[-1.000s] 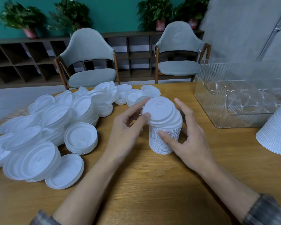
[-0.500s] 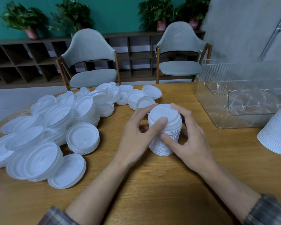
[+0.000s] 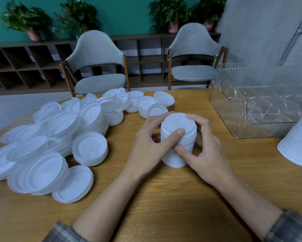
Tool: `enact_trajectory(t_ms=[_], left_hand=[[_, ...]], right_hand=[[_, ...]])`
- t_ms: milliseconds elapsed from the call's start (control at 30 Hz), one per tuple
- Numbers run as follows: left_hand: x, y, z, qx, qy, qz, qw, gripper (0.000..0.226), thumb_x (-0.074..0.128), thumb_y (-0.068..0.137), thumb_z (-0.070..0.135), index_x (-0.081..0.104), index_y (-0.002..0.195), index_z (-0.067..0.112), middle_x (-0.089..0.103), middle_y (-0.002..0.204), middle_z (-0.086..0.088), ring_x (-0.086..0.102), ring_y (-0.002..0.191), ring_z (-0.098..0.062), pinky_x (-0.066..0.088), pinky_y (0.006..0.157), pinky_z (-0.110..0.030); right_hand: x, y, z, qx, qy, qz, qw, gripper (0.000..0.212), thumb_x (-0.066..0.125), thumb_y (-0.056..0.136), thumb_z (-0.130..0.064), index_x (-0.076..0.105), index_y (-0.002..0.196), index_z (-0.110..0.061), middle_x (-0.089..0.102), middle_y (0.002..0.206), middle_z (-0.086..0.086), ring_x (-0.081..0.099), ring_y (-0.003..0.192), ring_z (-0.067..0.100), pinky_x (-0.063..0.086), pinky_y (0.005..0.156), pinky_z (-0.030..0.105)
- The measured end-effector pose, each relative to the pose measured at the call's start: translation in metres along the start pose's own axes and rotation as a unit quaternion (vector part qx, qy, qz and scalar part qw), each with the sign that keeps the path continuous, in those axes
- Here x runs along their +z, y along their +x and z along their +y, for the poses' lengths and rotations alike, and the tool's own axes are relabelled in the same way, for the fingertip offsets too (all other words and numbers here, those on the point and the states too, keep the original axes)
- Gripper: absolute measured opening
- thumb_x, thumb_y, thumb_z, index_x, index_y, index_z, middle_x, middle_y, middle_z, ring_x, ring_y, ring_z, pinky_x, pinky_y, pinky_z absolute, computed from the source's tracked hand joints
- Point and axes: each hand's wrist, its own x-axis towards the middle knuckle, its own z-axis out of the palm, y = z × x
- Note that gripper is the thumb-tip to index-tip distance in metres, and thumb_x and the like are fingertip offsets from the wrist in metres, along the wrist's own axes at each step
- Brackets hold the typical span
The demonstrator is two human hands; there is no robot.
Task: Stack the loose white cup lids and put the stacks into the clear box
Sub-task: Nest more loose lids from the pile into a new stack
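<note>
A tall stack of white lids (image 3: 177, 123) stands upright on the wooden table (image 3: 164, 198) in the middle. My left hand (image 3: 147, 147) wraps its left side, thumb across the upper lids. My right hand (image 3: 205, 151) grips the right side, fingers curled over the top rim. Loose white lids (image 3: 47, 137) lie in a wide heap at the left, some in short piles. The clear box (image 3: 262, 102) sits at the right rear, open at the top. A second big stack of lids (image 3: 300, 145) stands at the right edge.
Two grey chairs (image 3: 97, 67) stand behind the table's far edge, in front of a low dark shelf with potted plants. Bare wood lies in front of my hands and between the stack and the clear box.
The tilted top lids have been pressed down flush onto the stack. Both hands have closed in around it, the right fingers now over the top rim.
</note>
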Motion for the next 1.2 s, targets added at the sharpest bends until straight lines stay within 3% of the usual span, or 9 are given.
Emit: enact_trajectory(t_ms=[133, 300, 467, 600, 667, 767, 867, 1000, 1200], left_hand=[[-0.001, -0.001, -0.004, 0.004, -0.004, -0.011, 1.0, 0.048, 0.077, 0.092, 0.04, 0.065, 0.139, 0.035, 0.063, 0.135, 0.019, 0.057, 0.128, -0.001, 0.047, 0.097, -0.02], [0.0, -0.002, -0.012, 0.006, -0.015, -0.016, 1.0, 0.057, 0.073, 0.09, 0.051, 0.062, 0.143, 0.033, 0.061, 0.141, 0.017, 0.055, 0.134, -0.004, 0.048, 0.106, -0.031], [-0.003, 0.0, -0.025, 0.023, -0.003, -0.022, 0.999, 0.055, 0.045, 0.103, 0.06, 0.055, 0.15, 0.032, 0.06, 0.146, 0.018, 0.05, 0.14, -0.003, 0.04, 0.116, -0.032], [-0.01, 0.008, -0.044, 0.05, 0.156, 0.031, 0.986, 0.037, 0.057, 0.107, 0.031, 0.062, 0.142, 0.021, 0.064, 0.137, 0.011, 0.057, 0.127, -0.003, 0.046, 0.106, -0.029], [-0.01, 0.014, -0.055, 0.055, 0.258, -0.01, 0.965, 0.043, 0.06, 0.104, 0.021, 0.057, 0.147, 0.019, 0.057, 0.149, 0.006, 0.05, 0.139, -0.009, 0.041, 0.116, -0.035], [-0.007, 0.018, -0.059, 0.039, 0.337, -0.069, 0.938, 0.052, 0.058, 0.104, 0.024, 0.049, 0.155, 0.021, 0.043, 0.163, 0.004, 0.035, 0.152, -0.013, 0.033, 0.124, -0.036], [-0.006, 0.017, -0.056, 0.036, 0.371, -0.067, 0.925, 0.053, 0.059, 0.103, 0.03, 0.048, 0.154, 0.022, 0.054, 0.151, 0.002, 0.047, 0.141, -0.017, 0.043, 0.113, -0.038], [-0.008, 0.015, -0.054, 0.017, 0.398, -0.038, 0.917, 0.049, 0.06, 0.102, 0.04, 0.054, 0.147, 0.021, 0.059, 0.136, 0.006, 0.056, 0.123, -0.016, 0.047, 0.094, -0.032], [-0.012, 0.016, -0.055, 0.017, 0.394, 0.027, 0.919, 0.022, 0.073, 0.094, 0.039, 0.066, 0.103, 0.021, 0.06, 0.101, 0.009, 0.059, 0.093, -0.013, 0.045, 0.07, -0.031]], right_hand=[[0.002, -0.001, 0.002, 0.008, -0.026, -0.012, 1.0, 0.085, 0.088, 0.077, -0.044, 0.036, 0.144, -0.042, 0.054, 0.139, -0.022, 0.058, 0.127, 0.006, 0.055, 0.1, 0.04], [0.002, -0.005, 0.005, 0.018, -0.049, -0.036, 0.998, 0.098, 0.091, 0.073, -0.041, 0.027, 0.147, -0.052, 0.05, 0.14, -0.026, 0.057, 0.124, 0.001, 0.051, 0.099, 0.024], [0.0, -0.005, 0.008, 0.02, -0.064, -0.02, 0.998, 0.1, 0.093, 0.072, -0.036, 0.028, 0.147, -0.047, 0.041, 0.139, -0.045, 0.049, 0.126, -0.011, 0.047, 0.101, 0.021], [-0.007, 0.0, 0.013, 0.031, -0.071, 0.02, 0.997, 0.099, 0.093, 0.071, -0.031, 0.029, 0.146, -0.043, 0.038, 0.137, -0.05, 0.047, 0.125, -0.015, 0.049, 0.103, 0.032], [-0.009, 0.001, 0.014, 0.036, -0.071, 0.031, 0.996, 0.1, 0.094, 0.071, -0.032, 0.029, 0.146, -0.044, 0.04, 0.137, -0.047, 0.049, 0.125, -0.011, 0.05, 0.104, 0.036], [-0.01, 0.003, 0.014, 0.038, -0.073, 0.039, 0.996, 0.1, 0.094, 0.07, -0.032, 0.03, 0.146, -0.043, 0.046, 0.141, -0.034, 0.053, 0.125, -0.001, 0.051, 0.104, 0.041], [-0.011, 0.004, 0.015, 0.038, -0.077, 0.036, 0.996, 0.1, 0.094, 0.071, -0.032, 0.03, 0.146, -0.041, 0.046, 0.142, -0.028, 0.052, 0.126, 0.001, 0.051, 0.104, 0.04], [-0.012, 0.003, 0.016, 0.039, -0.088, 0.031, 0.995, 0.099, 0.094, 0.071, -0.033, 0.027, 0.144, -0.045, 0.042, 0.136, -0.039, 0.047, 0.121, -0.013, 0.046, 0.1, 0.026], [-0.011, 0.004, 0.014, 0.05, -0.083, 0.04, 0.995, 0.095, 0.092, 0.071, -0.043, 0.029, 0.143, -0.044, 0.042, 0.136, -0.038, 0.048, 0.122, -0.004, 0.046, 0.101, 0.029]])
